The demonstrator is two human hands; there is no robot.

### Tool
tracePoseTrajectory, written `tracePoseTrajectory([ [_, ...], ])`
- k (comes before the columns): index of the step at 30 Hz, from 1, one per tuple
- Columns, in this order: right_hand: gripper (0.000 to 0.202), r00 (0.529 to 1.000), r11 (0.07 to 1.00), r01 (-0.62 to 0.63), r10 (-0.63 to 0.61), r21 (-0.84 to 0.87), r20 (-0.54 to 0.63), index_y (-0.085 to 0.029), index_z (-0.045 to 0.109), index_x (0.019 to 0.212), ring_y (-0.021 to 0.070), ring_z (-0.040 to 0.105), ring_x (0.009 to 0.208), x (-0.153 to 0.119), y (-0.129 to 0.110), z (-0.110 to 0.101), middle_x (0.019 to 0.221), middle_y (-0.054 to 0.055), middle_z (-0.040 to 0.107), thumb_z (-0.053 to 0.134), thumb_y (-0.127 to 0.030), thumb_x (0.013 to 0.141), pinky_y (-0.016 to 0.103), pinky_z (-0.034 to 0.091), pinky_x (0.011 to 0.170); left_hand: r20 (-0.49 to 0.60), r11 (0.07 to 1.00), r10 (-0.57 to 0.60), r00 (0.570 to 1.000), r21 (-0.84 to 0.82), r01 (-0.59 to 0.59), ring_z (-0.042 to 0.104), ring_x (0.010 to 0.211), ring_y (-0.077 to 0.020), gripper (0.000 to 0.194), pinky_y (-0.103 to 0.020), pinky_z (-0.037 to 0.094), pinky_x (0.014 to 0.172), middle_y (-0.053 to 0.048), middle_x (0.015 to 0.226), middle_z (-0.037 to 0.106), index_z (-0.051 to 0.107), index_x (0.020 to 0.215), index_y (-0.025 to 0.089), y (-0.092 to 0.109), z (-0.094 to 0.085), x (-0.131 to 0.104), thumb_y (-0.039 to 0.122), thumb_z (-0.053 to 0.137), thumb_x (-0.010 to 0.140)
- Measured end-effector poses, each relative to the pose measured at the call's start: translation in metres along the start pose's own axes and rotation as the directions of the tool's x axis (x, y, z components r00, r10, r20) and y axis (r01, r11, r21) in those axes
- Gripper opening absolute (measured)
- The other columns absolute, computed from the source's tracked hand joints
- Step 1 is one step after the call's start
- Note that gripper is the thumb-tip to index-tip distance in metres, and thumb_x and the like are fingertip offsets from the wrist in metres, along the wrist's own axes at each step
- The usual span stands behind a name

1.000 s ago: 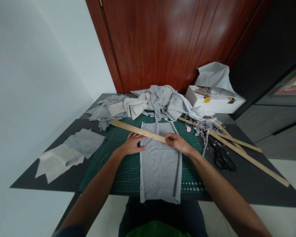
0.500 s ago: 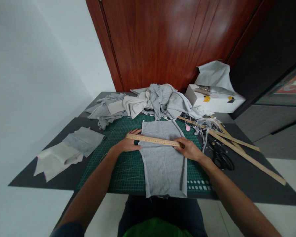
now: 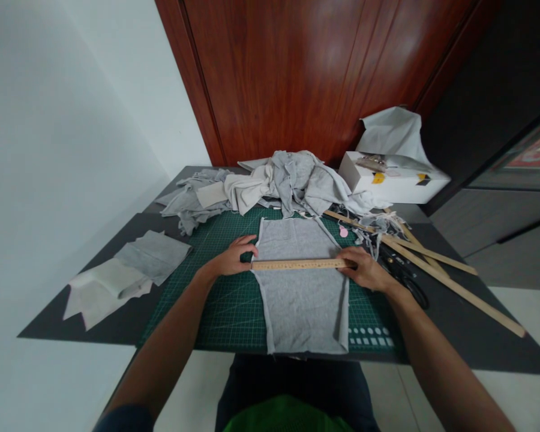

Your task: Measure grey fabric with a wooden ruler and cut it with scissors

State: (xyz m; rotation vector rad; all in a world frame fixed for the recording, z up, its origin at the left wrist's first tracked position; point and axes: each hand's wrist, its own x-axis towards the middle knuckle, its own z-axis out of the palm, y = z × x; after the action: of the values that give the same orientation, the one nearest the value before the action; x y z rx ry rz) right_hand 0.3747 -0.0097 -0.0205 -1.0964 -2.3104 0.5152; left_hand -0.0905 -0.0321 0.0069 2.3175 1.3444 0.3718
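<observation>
A light wooden ruler (image 3: 297, 264) lies level across a grey cloth piece (image 3: 303, 306), which is spread flat on a green cutting mat (image 3: 231, 306). My right hand (image 3: 364, 268) grips the ruler's right end, fingers curled over it at the cloth's right edge. At the other end, my left hand (image 3: 231, 257) rests by the cloth's left edge with thumb and fingers apart. Its thumb tip touches or nearly touches the ruler's left end. The cloth's right side is folded or curled in near the bottom.
Crumpled grey and cream cloths (image 3: 297, 180) are heaped at the back. Cut pieces (image 3: 150, 258) lie left. On the right are black scissors (image 3: 407, 282), long wooden strips (image 3: 459, 290), fabric scraps (image 3: 380, 228), a pink tag (image 3: 343, 231) and a white box (image 3: 400, 187).
The ruler has shifted right and gone from slanted to level across the cloth. My right hand moved right with it. My left hand no longer has the ruler lying over its fingers.
</observation>
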Motion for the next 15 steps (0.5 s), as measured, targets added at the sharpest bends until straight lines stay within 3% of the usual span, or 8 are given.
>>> tracePoseTrajectory([
  [5, 0.023, 0.997, 0.999, -0.028, 0.030, -0.026, 0.070, -0.027, 0.079, 0.107, 0.0301, 0.066, 0.112, 0.000, 0.003, -0.002, 0.119, 0.009, 0.073, 0.074, -0.025, 0.084, 0.050, 0.051, 0.102, 0.016, 1.000, -0.006, 1.000, 0.026, 0.006, 0.030, 0.159, -0.0309, 0.009, -0.053, 0.024, 0.129, -0.004, 0.166, 0.045, 0.076, 0.089, 0.024, 0.003, 0.002, 0.001, 0.019, 0.070, 0.084],
  [12, 0.028, 0.993, 0.994, -0.069, 0.076, -0.080, 0.088, -0.028, 0.078, 0.112, 0.0303, 0.063, 0.113, -0.003, -0.002, 0.005, 0.122, 0.009, 0.071, 0.077, -0.032, 0.085, 0.054, 0.050, 0.103, -0.031, 0.998, -0.021, 0.999, 0.051, 0.022, 0.044, 0.151, -0.0268, 0.011, -0.051, 0.027, 0.128, -0.005, 0.141, 0.069, 0.075, 0.082, 0.024, 0.010, 0.003, 0.006, 0.019, 0.066, 0.085],
  [15, 0.033, 0.994, 0.991, -0.074, 0.083, -0.109, 0.076, -0.028, 0.078, 0.115, 0.0311, 0.063, 0.112, -0.005, -0.006, 0.008, 0.123, 0.010, 0.071, 0.080, -0.034, 0.083, 0.054, 0.051, 0.101, -0.051, 0.997, -0.034, 0.998, 0.062, 0.037, 0.046, 0.150, -0.0275, 0.009, -0.052, 0.026, 0.128, -0.006, 0.137, 0.071, 0.071, 0.082, 0.023, 0.016, 0.006, 0.007, 0.028, 0.066, 0.088],
])
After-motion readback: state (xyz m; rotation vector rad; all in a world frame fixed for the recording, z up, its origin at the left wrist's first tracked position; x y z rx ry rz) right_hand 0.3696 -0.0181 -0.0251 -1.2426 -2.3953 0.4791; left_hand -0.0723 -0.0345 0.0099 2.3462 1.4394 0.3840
